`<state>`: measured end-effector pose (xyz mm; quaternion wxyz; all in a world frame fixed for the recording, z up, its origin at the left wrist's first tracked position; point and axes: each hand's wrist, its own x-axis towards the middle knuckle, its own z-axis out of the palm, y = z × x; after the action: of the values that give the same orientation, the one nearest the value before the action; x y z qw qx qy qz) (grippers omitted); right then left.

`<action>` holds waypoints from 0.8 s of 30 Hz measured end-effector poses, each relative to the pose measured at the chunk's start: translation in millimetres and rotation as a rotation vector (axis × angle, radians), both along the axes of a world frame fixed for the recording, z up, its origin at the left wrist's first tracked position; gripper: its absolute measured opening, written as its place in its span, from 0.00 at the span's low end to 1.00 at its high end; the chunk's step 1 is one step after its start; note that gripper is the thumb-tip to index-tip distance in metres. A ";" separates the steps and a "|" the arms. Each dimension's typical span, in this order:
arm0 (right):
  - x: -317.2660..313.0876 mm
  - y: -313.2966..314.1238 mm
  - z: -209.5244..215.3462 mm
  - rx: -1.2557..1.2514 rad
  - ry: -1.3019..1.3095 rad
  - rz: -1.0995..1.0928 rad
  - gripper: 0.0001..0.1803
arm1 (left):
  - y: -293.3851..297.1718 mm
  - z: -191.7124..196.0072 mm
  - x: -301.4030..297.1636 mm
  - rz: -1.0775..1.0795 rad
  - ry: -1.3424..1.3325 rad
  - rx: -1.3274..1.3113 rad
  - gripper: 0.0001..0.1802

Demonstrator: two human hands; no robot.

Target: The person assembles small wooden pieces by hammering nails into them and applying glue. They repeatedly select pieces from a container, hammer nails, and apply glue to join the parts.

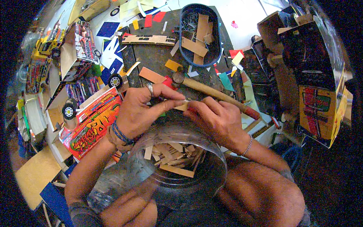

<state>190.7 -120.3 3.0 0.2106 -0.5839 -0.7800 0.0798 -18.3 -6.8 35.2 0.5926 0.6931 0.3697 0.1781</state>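
My left hand pinches one end of a small tan strip between thumb and forefinger. The right hand is closed at the strip's other end, its fingertips almost meeting the left ones; part of the strip is hidden by the fingers. Below both hands, a clear round tub stands between my legs, holding many thin wooden pieces. Just beyond the hands lies a hammer with a wooden handle and a red end. A red scrap and an orange strip are beside its head.
A dark blue oval bin holds nails and wood strips at the back of the dark table. Paper scraps are scattered around. Painted toy truck parts and wheels crowd the left; large painted boxes stand right.
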 end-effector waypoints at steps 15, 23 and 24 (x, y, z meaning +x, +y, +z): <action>37.5 0.1 15.0 0.134 0.163 -0.238 0.11 | -7.1 -13.6 8.0 -0.088 0.077 0.404 0.10; 39.1 0.9 2.6 0.094 0.211 -0.282 0.11 | -3.0 -16.7 9.7 -0.212 0.116 0.427 0.12; 39.3 0.9 2.1 0.086 0.225 -0.285 0.11 | -2.5 -16.8 9.6 -0.219 0.115 0.439 0.12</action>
<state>230.0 -119.3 5.2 0.3305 -0.6663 -0.6636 0.0805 -8.6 -9.3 18.4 0.4217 0.8502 0.2777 0.1492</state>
